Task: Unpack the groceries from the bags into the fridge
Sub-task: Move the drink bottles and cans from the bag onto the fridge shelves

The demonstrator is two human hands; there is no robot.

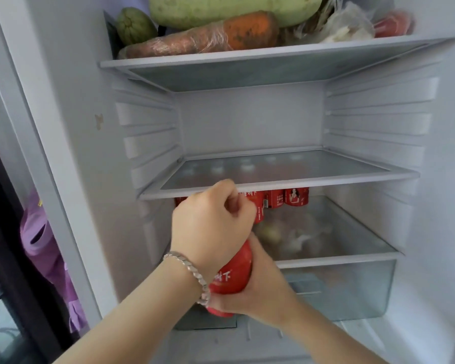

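Note:
The fridge (378,119) stands open in front of me. My left hand (210,222), with a silver bracelet on the wrist, reaches under the middle glass shelf (300,179) and curls its fingers round a red-labelled bottle (258,208) at the front of the lower shelf. Beside it, more red bottles (296,197) stand in a row at the back. Lower down, my right hand (263,285) grips another red bottle (231,275), partly hidden behind my left wrist.
The top shelf (247,57) carries a wrapped carrot (208,35), a pale green squash (234,9), a small green gourd (134,26) and bagged food (347,27). A clear crisper drawer (352,285) with pale produce sits below. Purple cloth (45,245) hangs at the left.

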